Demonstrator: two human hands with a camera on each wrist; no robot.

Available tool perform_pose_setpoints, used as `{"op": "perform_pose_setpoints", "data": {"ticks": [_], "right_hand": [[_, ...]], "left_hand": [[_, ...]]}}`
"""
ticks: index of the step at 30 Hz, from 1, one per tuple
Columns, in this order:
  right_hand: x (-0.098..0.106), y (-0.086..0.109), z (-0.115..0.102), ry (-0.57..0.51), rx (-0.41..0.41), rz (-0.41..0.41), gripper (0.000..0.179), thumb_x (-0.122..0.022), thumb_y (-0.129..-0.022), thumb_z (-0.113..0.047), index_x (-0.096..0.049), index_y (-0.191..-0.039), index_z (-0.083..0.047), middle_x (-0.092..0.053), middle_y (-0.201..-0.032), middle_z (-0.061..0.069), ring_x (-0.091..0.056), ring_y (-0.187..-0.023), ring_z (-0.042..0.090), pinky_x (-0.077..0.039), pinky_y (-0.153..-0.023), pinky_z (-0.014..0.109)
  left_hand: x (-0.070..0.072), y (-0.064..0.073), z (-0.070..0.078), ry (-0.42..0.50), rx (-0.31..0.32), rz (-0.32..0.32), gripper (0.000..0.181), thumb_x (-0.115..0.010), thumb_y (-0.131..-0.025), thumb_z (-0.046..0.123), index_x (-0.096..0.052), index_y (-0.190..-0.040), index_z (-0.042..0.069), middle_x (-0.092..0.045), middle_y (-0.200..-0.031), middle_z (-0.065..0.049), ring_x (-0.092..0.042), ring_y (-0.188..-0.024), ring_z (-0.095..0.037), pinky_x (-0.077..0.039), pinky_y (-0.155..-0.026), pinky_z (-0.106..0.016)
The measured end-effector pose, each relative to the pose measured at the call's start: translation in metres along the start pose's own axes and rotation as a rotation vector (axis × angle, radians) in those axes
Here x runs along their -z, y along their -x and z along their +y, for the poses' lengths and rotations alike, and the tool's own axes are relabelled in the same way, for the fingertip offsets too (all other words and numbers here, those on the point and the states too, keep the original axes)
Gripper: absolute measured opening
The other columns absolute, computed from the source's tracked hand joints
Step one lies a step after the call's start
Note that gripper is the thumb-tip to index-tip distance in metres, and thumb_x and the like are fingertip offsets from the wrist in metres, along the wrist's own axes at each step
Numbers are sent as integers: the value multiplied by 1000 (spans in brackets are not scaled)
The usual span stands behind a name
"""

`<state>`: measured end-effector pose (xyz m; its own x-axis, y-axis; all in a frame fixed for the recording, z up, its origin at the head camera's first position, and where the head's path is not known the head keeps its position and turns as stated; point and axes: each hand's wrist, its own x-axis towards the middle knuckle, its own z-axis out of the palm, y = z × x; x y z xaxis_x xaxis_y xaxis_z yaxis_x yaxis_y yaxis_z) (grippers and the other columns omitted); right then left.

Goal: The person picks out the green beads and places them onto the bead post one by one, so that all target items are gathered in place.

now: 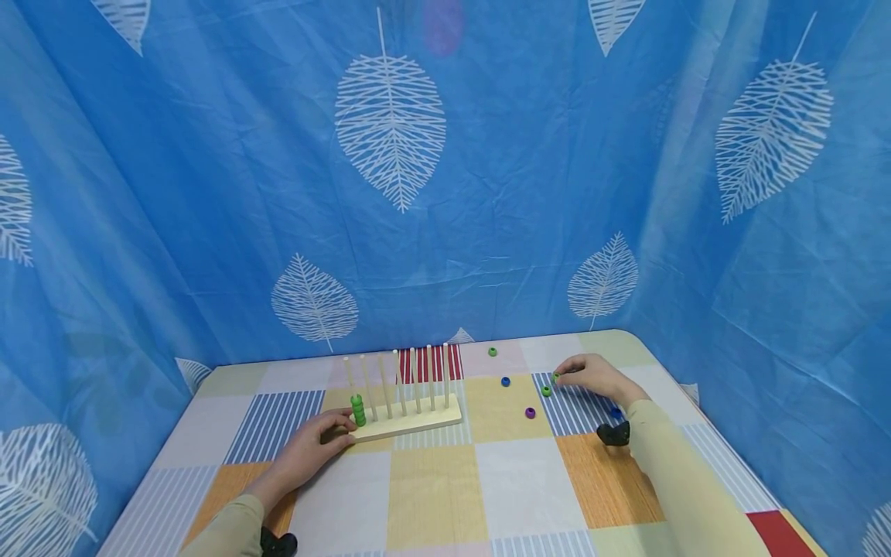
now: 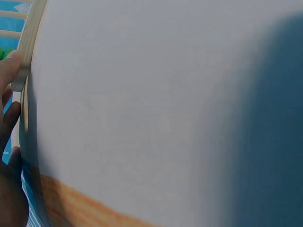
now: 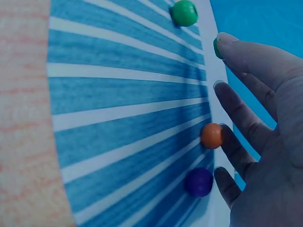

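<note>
one hand, the left hand [image 1: 315,446], grips the pale wooden pegged rack [image 1: 411,420] at lower centre of the frame; the right hand [image 1: 597,375], well apart, pinches a small round green bead [image 1: 554,378]. best to brace the rack and pinch the bead by its sides.

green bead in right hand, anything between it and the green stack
Yes: the bare pegs stand between the held green bead and the green stack at the left end of the rack. A blue bead and a loose green bead lie on the cloth between, probably low enough to pass over.
</note>
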<state>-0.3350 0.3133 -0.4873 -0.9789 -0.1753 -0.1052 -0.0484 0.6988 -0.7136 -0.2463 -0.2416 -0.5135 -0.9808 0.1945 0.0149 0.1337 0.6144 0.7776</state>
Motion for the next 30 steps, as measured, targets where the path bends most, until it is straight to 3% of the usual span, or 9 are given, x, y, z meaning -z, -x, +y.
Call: {"op": "perform_pose_setpoints", "data": {"ticks": [9,19,30], "right_hand": [[14,3,-16,19,66,-1,32,-75,-95,-34,-74,-117,-12,-67,-120,8,-58,-103,26,-53,-88,41],[24,6,-46,-13,162,-64,35,-73,-96,-40,-73,-119,-14,-68,-118,7,-60,-105,26,-53,-93,55],[28,9,-84,1,219,-97,31,-73,-96,-38,-74,-118,-16,-68,-114,4,-55,-97,25,-50,-78,41]], "left_hand": [[0,-2,-2,-17,-13,7,9,-75,-95,23,-73,-104,23,-58,-144,-12,-47,-139,-39,-33,-116,-61],[0,-1,-3,-24,-9,7,9,-75,-96,24,-73,-104,23,-58,-145,-11,-47,-139,-39,-33,-115,-61],[0,-1,-3,-31,-22,8,9,-75,-95,24,-72,-104,24,-58,-144,-10,-47,-139,-38,-34,-115,-60]]}}
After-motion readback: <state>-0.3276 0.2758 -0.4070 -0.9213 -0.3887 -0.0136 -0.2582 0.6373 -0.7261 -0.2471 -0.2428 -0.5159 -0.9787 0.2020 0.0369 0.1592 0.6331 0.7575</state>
